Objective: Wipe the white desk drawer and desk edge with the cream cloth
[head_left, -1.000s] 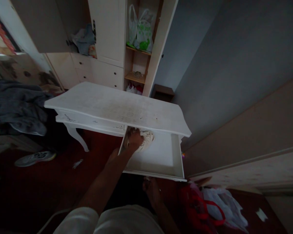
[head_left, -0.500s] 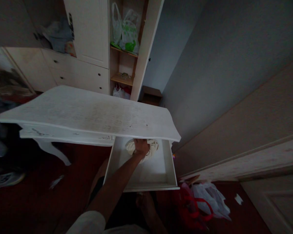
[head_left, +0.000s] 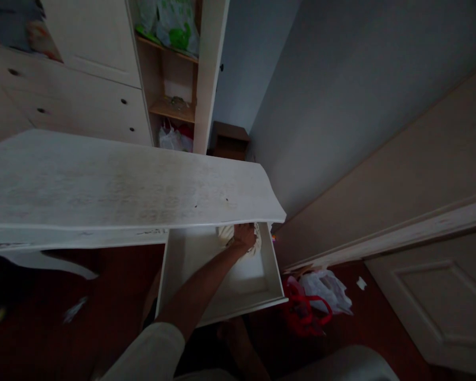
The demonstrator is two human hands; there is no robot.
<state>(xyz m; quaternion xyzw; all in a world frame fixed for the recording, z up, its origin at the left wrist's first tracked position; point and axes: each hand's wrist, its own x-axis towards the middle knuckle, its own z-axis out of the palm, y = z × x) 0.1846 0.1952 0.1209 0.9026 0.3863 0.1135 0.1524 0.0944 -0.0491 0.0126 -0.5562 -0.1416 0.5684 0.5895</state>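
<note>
My left hand (head_left: 244,236) reaches into the pulled-out drawer (head_left: 224,313), its fingers pressed closed on a cream cloth (head_left: 226,234). The bunched cloth lies against the drawer bottom, near the back right corner. The drawer belongs to a white table (head_left: 162,182) with a curved edge and dark smudges on its top. Below the drawer front, in shadow, is what looks like my right hand (head_left: 232,330); its fingers are too dark to make out.
A wall (head_left: 341,116) runs along the right side. On the red floor lie a red bag (head_left: 303,312) and a white plastic bag (head_left: 329,291). Behind the table stands a wardrobe (head_left: 99,39) with open shelves holding bags. A small brown box-like unit (head_left: 230,138) sits beside it.
My left hand has slid the cloth rightward inside the drawer, toward its right wall. The view has turned to the right, and a pale rounded shape now shows at the bottom right.
</note>
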